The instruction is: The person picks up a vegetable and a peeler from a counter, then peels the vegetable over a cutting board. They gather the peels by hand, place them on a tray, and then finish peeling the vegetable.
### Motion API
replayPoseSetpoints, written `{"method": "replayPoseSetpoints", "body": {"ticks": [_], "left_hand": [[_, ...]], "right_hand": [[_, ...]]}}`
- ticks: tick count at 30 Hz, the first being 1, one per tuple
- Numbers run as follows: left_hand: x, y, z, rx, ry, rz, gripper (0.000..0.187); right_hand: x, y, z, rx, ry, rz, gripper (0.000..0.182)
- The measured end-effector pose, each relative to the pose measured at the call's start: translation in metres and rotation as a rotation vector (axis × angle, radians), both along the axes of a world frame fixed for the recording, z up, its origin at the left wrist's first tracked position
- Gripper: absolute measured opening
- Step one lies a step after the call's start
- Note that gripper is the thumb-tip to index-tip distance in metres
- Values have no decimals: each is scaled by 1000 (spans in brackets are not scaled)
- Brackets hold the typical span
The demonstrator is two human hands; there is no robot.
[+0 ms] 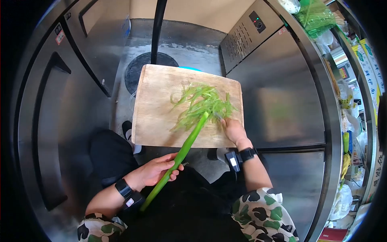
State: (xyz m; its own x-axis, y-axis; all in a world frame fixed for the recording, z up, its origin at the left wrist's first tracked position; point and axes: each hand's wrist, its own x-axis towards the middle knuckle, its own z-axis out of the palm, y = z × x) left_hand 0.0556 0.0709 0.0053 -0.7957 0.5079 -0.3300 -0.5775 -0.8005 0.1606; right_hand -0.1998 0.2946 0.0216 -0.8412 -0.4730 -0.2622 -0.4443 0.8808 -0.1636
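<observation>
My left hand grips a long green stalk near its lower half; the stalk slants up to the right, and its tip rests on a wooden cutting board. A pile of thin green shavings lies on the board around the tip. My right hand is at the board's near right corner beside the stalk's tip, fingers closed on a small tool that is mostly hidden. Both wrists wear black bands.
Stainless steel fridge doors stand to the left and right. A round black floor drain cover lies beyond the board. A black pole rises behind it. Shelves with green vegetables and packages are at right.
</observation>
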Motion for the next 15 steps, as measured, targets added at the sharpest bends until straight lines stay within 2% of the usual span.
{"method": "replayPoseSetpoints", "body": {"ticks": [3, 6, 9, 12, 15], "left_hand": [[-1, 0, 11, -46, 69, 4, 51], [-3, -3, 28, -131, 156, 19, 60], [-4, -5, 44, -219, 245, 35, 72], [-9, -5, 60, -268, 239, 73, 72], [-15, -2, 61, -242, 242, 83, 61]], "right_hand": [[16, 17, 3, -86, -159, 49, 38], [36, 29, 20, -112, -475, -229, 35], [45, 54, -9, -151, -350, -118, 32], [51, 59, -16, -244, -330, -98, 30], [62, 56, -6, -410, -381, -175, 31]]}}
